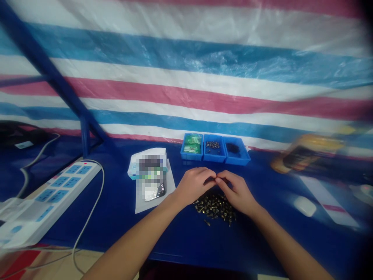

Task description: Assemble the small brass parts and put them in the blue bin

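My left hand [194, 184] and my right hand [237, 190] meet fingertip to fingertip over the blue table [175, 229]. Both are curled in a pinch around something small that I cannot make out. Just below them lies a heap of small dark and brass-coloured screws [215, 206], with one or two stray pieces at its near edge. Both forearms reach in from the bottom of the view.
Three small blue bins [215, 148] stand in a row behind the hands, holding green packets and dark small parts. A phone on white paper [153, 182] lies to the left. A white power strip [43, 198] sits far left; a yellow tool [309, 155] and a white mouse [304, 205] sit right.
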### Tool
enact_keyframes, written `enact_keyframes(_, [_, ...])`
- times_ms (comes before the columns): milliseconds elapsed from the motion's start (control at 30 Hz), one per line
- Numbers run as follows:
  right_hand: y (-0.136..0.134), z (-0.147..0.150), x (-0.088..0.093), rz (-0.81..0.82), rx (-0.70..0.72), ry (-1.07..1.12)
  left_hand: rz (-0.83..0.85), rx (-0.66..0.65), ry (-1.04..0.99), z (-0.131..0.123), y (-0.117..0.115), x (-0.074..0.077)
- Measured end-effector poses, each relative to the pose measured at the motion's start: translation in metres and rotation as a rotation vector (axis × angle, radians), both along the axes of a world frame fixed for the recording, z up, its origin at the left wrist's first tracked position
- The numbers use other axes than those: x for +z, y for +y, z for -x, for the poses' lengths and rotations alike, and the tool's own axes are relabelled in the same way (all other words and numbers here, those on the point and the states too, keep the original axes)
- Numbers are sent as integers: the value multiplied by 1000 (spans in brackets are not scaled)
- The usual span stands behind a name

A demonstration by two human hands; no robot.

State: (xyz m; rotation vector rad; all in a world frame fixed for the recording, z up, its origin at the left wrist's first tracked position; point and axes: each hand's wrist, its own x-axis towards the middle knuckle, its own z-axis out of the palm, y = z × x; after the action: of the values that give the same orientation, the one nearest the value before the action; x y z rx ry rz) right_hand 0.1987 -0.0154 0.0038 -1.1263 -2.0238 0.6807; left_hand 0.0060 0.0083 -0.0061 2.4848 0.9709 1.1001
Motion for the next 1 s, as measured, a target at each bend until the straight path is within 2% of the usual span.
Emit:
enact_keyframes(333, [1,0,-1,34,13,-4,15,7,13,-1,-1,0])
enact_keyframes(733, [9,-6,-10,220,-58,257,22,31,-13,0,-4,7])
enact_keyframes(1000, [8,-5,-6,251,-50,270,23,32,-15,0,-4,9])
